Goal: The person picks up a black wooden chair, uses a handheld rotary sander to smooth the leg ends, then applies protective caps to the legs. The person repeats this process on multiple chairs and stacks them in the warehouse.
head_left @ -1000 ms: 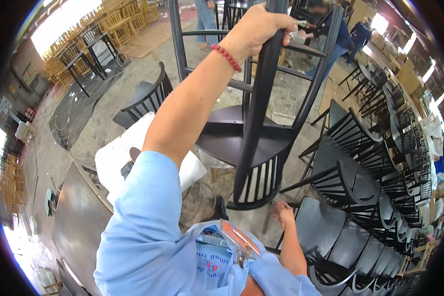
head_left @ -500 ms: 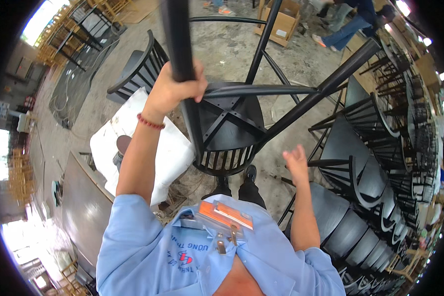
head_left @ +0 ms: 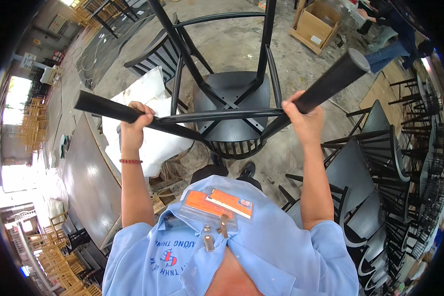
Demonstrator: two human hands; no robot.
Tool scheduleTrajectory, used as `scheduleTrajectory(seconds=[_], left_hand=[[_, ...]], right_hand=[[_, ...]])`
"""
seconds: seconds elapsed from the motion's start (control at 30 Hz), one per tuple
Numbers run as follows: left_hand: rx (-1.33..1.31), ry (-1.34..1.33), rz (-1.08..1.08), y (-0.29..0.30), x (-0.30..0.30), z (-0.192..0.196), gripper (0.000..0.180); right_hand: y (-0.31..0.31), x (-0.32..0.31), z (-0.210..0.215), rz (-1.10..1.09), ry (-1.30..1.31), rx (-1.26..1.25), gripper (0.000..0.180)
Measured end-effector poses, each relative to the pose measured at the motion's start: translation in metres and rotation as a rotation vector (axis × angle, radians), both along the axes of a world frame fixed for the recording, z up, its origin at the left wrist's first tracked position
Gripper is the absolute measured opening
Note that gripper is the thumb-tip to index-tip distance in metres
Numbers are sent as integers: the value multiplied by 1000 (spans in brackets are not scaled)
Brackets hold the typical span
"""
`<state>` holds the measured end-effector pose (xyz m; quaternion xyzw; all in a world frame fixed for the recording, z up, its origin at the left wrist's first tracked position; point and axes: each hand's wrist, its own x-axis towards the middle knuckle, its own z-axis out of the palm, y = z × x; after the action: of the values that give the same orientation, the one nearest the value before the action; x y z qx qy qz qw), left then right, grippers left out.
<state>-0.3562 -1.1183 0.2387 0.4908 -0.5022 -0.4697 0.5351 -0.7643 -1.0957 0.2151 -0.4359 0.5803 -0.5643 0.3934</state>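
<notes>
A black wooden chair [head_left: 232, 84] is held upside down in front of me, its legs pointing up and its slatted back hanging low near my shoes. Crossed metal braces show on the underside of the seat. My left hand [head_left: 137, 118] is wrapped round one near leg, close to where the crossbar [head_left: 217, 116] joins it. Around the other near leg my right hand [head_left: 303, 116] is closed, at the opposite end of that crossbar. The two far legs stretch away from me, joined by another rail.
A white sack-like sheet [head_left: 153, 143] lies left of the chair, with another black chair [head_left: 155, 59] behind it. A dark tabletop [head_left: 91, 182] is at the left. Rows of black chairs [head_left: 350, 170] line the right. A cardboard box [head_left: 315, 24] and a person [head_left: 394, 44] are at the far right.
My right hand, open and apart from the chair before, now grips a near leg. The chair has turned so both near legs spread toward me, and my left hand has moved left and lower.
</notes>
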Motion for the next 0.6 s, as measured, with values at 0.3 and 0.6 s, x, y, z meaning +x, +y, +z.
scheduleTrajectory(seconds=[0.3, 0.6], left_hand=[[-23, 69, 161, 3, -18, -9, 22], [-70, 51, 179, 29, -58, -22, 22]], right_hand=[[7, -7, -10, 10, -5, -127, 8], [7, -51, -22, 26, 51, -114, 12]])
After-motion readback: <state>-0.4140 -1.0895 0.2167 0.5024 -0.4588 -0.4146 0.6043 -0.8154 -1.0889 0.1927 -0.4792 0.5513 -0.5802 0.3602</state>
